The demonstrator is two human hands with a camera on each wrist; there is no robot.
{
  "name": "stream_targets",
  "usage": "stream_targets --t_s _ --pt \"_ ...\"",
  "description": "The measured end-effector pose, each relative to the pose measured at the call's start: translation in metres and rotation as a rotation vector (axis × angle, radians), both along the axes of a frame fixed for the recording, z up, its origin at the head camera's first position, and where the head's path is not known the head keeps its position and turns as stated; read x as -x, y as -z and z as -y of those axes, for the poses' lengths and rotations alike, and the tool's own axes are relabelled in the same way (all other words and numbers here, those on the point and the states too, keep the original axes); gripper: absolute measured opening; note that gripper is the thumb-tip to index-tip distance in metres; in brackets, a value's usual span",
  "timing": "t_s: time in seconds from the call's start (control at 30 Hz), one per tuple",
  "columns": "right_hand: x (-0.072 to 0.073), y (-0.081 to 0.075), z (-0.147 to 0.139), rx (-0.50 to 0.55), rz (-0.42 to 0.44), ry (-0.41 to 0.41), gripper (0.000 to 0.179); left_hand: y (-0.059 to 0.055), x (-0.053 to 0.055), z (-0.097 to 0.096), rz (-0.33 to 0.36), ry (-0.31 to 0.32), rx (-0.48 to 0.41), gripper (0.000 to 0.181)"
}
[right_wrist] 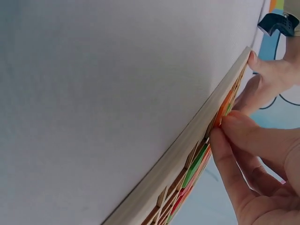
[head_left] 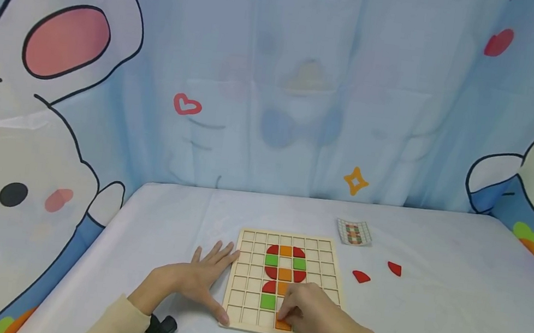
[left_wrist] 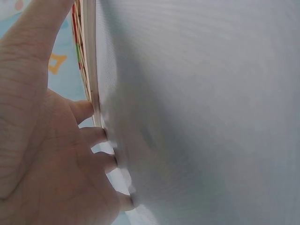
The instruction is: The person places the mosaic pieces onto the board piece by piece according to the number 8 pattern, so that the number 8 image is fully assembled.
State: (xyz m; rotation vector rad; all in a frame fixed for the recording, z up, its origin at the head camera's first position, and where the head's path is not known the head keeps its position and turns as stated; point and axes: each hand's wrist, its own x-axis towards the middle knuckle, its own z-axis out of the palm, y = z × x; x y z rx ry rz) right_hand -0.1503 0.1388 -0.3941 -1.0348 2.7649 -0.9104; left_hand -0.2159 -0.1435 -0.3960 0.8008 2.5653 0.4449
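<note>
A wooden grid board (head_left: 246,284) lies on the white-covered table, with red rounded, green and orange square pieces set in its middle columns. My left hand (head_left: 197,279) rests at the board's left edge, fingers spread and straight, thumb at the near-left corner; the left wrist view has its fingertips along the board's side. Over the near part of the board, my right hand (head_left: 314,310) pinches an orange square tile (head_left: 283,325) between thumb and forefinger. That tile sits at a cell in the nearest row. The right hand hides several cells to its right.
Two loose red quarter-round pieces, one nearer (head_left: 360,276) and one farther (head_left: 394,269), lie right of the board. Behind them is a small pattern card (head_left: 354,233) showing a coloured grid. A printed blue curtain (head_left: 269,150) hangs behind the table.
</note>
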Motion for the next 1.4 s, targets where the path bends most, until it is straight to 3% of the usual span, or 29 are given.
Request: stream_targets --t_s 0.17,0.33,0.53,0.8,0.97,1.13,1.4 --pt "0.004 0.005 -0.015 0.062 0.076 -0.021 0.019 0.003 0.0 0.001 0.014 0.0 -0.001 0.133" --pt "0.004 -0.008 -0.04 0.108 0.104 0.06 0.016 0.003 0.0 0.001 0.015 0.005 -0.003 0.132" --pt "0.016 -0.017 -0.086 -0.002 -0.028 0.19 0.018 0.002 0.001 0.001 0.008 0.005 0.002 0.133" --pt "0.034 -0.007 -0.135 -0.089 -0.108 0.319 0.022 0.0 0.0 0.001 0.002 -0.002 0.002 0.133" --pt "0.043 -0.004 -0.139 -0.101 -0.074 0.353 0.027 0.001 -0.001 0.002 0.003 0.007 -0.008 0.133" --pt "0.05 -0.004 -0.136 -0.124 -0.04 0.384 0.021 0.001 -0.001 0.002 0.005 0.013 -0.014 0.133" --pt "0.06 -0.004 -0.138 -0.137 -0.005 0.368 0.017 0.002 0.001 0.002 0.0 0.013 -0.01 0.133"
